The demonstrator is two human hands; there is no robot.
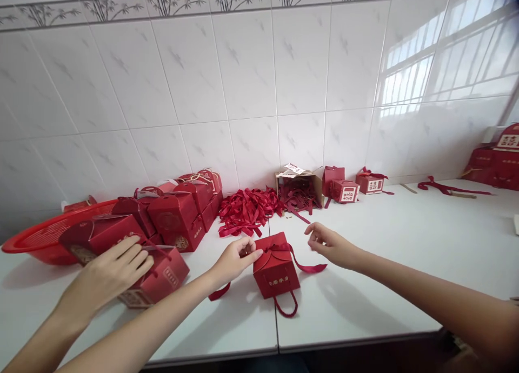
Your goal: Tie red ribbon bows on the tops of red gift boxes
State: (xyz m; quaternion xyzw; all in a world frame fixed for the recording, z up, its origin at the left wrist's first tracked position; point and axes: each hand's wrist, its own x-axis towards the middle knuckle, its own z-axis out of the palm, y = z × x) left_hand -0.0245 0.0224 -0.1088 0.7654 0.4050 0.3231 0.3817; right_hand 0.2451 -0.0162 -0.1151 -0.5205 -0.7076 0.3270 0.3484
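Observation:
A small red gift box [276,273] with a cord handle stands on the white counter [365,308] in front of me. A red ribbon [308,266] runs across its top and trails off both sides. My left hand [235,260] is closed in a pinch on the ribbon at the box's top left edge. To the right of the box my right hand [330,244] hovers, its fingers loosely curled and apart with nothing in them, just above the ribbon's free end.
Another person's hand [107,273] rests on flat red boxes [158,281] at the left. Behind are stacked red boxes [182,211], a red basin [44,238], a ribbon heap [245,211], a cardboard box [298,186] and more boxes [344,189] along the tiled wall.

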